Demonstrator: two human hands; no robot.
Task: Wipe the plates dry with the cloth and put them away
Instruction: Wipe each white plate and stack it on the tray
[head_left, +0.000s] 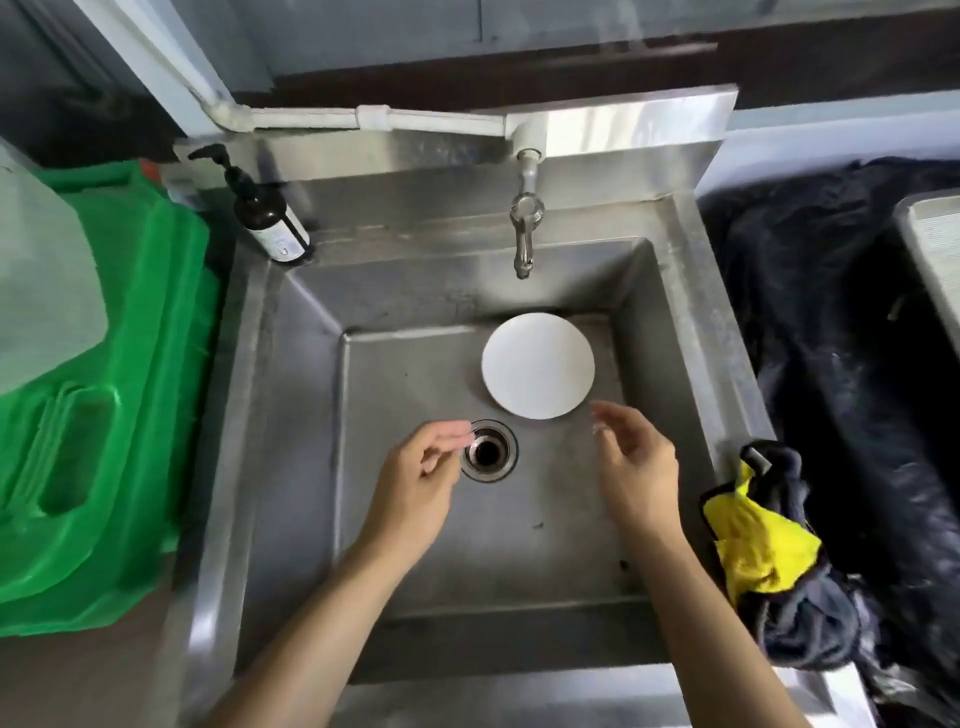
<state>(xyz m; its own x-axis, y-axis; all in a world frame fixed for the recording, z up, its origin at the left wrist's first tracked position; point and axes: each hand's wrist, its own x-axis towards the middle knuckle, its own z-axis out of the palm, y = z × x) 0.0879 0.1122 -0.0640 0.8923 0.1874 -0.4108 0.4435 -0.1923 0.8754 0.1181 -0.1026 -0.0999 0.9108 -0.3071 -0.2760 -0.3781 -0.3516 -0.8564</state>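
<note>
A round white plate (537, 366) lies flat on the bottom of the steel sink (291, 415), toward the back right, under the tap. My left hand (415, 483) hovers over the basin beside the drain (488, 451), fingers relaxed and holding nothing. My right hand (636, 462) hangs just in front of the plate's near edge, fingers loosely spread and blurred, not touching it. A yellow and dark cloth (763, 540) lies bunched on the sink's right rim, apart from both hands.
A tap (525, 228) juts over the basin from the back wall. A dark pump bottle (270, 213) stands at the back left corner. A green plastic bin (98, 415) sits to the left, a black bag-lined container (857, 338) to the right.
</note>
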